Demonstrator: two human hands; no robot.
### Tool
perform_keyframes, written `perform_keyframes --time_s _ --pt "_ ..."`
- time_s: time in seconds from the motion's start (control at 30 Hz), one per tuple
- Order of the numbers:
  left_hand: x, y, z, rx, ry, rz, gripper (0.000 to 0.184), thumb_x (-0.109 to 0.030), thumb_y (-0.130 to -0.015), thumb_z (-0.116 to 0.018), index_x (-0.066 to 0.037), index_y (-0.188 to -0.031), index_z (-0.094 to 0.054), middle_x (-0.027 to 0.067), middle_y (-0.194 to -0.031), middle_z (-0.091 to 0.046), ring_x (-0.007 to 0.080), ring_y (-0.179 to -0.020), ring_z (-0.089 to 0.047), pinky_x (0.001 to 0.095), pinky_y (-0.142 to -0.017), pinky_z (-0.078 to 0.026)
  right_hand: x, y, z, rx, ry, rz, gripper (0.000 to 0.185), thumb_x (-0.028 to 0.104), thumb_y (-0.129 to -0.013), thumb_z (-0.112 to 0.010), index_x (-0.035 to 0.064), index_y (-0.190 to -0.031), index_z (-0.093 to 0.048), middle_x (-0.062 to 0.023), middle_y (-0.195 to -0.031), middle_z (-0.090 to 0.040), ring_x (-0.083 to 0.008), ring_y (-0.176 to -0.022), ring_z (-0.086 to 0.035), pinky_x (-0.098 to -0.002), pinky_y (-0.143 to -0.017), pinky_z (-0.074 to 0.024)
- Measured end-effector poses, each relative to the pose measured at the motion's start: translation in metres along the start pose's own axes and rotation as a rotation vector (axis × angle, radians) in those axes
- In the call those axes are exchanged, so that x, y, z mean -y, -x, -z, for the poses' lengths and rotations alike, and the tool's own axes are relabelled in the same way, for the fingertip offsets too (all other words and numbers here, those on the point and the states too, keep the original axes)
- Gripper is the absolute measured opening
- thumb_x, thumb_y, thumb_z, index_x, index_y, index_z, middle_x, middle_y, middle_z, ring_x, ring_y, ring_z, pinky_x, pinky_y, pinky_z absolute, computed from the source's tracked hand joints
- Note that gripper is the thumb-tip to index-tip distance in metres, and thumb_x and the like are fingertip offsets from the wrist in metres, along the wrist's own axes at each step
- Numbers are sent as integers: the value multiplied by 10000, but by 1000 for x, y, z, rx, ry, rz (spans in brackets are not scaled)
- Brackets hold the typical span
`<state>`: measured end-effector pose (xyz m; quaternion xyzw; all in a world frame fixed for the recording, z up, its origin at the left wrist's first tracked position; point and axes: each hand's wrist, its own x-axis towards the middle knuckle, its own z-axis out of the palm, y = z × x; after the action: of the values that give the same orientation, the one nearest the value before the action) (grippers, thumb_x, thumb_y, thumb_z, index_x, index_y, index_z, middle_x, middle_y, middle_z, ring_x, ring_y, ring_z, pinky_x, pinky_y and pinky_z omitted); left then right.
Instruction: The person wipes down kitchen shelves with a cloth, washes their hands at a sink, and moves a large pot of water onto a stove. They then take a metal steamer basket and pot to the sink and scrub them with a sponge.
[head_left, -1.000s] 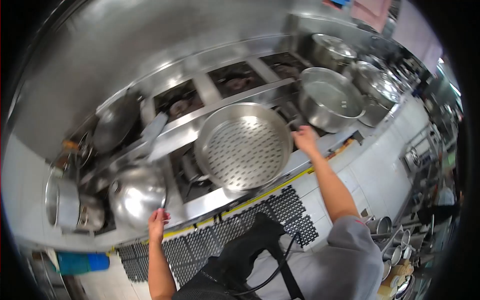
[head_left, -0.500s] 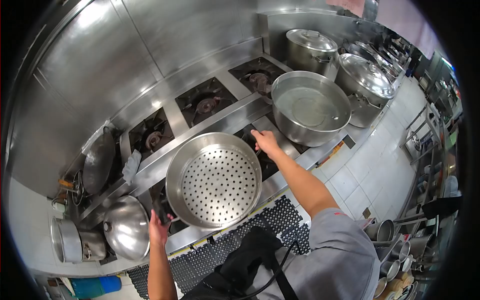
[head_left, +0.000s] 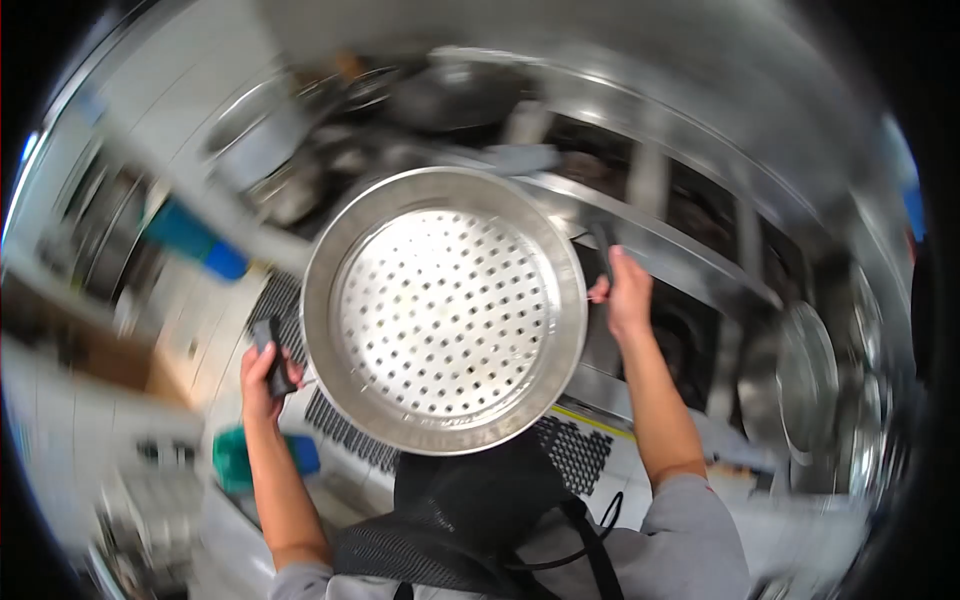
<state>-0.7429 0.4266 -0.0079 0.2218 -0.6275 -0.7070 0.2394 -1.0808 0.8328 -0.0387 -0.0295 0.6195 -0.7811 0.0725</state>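
A long stainless-steel stove range (head_left: 648,180) with dark burner wells runs across the upper and right part of the view, blurred. Below it on the floor lies a black rubber mat full of holes (head_left: 575,455), partly hidden. In front of both is the wide, round stainless-steel pan with a perforated floor (head_left: 445,312), held up by its two sides before the person's body, its open top facing the camera. It covers part of the stove's front edge and part of the mat, and its floor looks shiny.

At the far right stands a large silver-coloured metal pot (head_left: 766,390), too smeared to show its contents. A dark, round wok (head_left: 450,95) sits beyond the pan, at the back of the stove, and a smaller pale metal pot (head_left: 262,150) stands to its left.

The left hand (head_left: 262,380) has its fingers closed around a straight black handle (head_left: 270,355) on the pan's left side. The right hand (head_left: 628,295) grips the matching black grip (head_left: 603,245) on the right side, the thumb nearest the pan's wall; some of its fingers are hidden.
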Motion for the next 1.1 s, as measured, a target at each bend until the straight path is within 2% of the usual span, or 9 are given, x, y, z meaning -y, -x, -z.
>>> perform_keyframes --time_s 0.07,0.27,0.33,0.37,0.53,0.63,0.73,0.8,1.1 --pt "-14 34 64 -116 104 9 384 -355 -961 -536 -1 -814 -565 143 -550 -576 246 -485 -584 348 -510 -503 -5 5 -80 181 -26 44 352 347 -994 -550 33 -837 -572 -23 -524 -492 -126 -434 -494 -282 -454 -454" --pt "2 114 243 -432 258 -49 386 -353 -988 -503 0 -847 -574 134 -604 -613 233 -463 -592 365 -511 -527 -63 52 -312 541 61 32 353 319 -977 -591 32 -779 -538 -52 -528 -517 -150 -431 -505 -287 -454 -442" --pt "-7 139 279 -610 298 -29 343 -342 -987 -512 -9 -927 -564 130 -650 -627 205 -434 -555 341 -476 -488 -85 78 -376 603 78 -61 363 334 -972 -598 38 -773 -532 -51 -530 -520 -149 -433 -505 -287 -452 -440" --pt "-9 150 300 -598 352 -42 273 -294 -977 -548 -21 -979 -547 97 -625 -591 167 -403 -498 305 -413 -434 -102 87 -404 646 56 -73 362 341 -970 -601 34 -785 -544 -48 -526 -518 -147 -433 -503 -286 -454 -442" --pt "-26 164 382 -680 268 -70 182 -184 -922 -636 -36 -944 -533 23 -548 -469 126 -370 -437 284 -375 -372 -152 118 -518 736 93 -180 381 364 -970 -595 17 -814 -577 -44 -527 -518 -148 -449 -509 -290 -482 -455" --pt "-34 139 415 -727 133 -152 167 -168 -924 -629 -47 -916 -514 5 -545 -449 106 -349 -392 274 -358 -329 -175 113 -576 738 188 -171 433 421 -982 -555 26 -804 -567 -44 -583 -518 -146 -512 -516 -312 -584 -486" --pt "-54 94 449 -755 110 -188 213 -155 -879 -684 -29 -915 -516 24 -542 -457 126 -361 -420 286 -367 -363 -206 90 -646 722 206 -113 441 421 -987 -546 33 -778 -551 -45 -606 -509 -148 -534 -518 -313 -596 -487" --pt "-69 54 474 -772 96 -208 212 -141 -873 -688 -26 -922 -517 31 -540 -459 131 -361 -419 290 -364 -365 -227 67 -698 718 118 -107 444 417 -968 -579 19 -771 -585 -33 -588 -527 -140 -512 -526 -297 -534 -464" --pt "-161 -107 564 -849 -115 -308 185 -72 -850 -671 -5 -925 -514 57 -537 -468 150 -354 -423 289 -345 -364 -261 -8 -937 748 -77 -268 489 464 -948 -593 -6 -809 -593 -27 -611 -503 -129 -531 -513 -299 -556 -484"
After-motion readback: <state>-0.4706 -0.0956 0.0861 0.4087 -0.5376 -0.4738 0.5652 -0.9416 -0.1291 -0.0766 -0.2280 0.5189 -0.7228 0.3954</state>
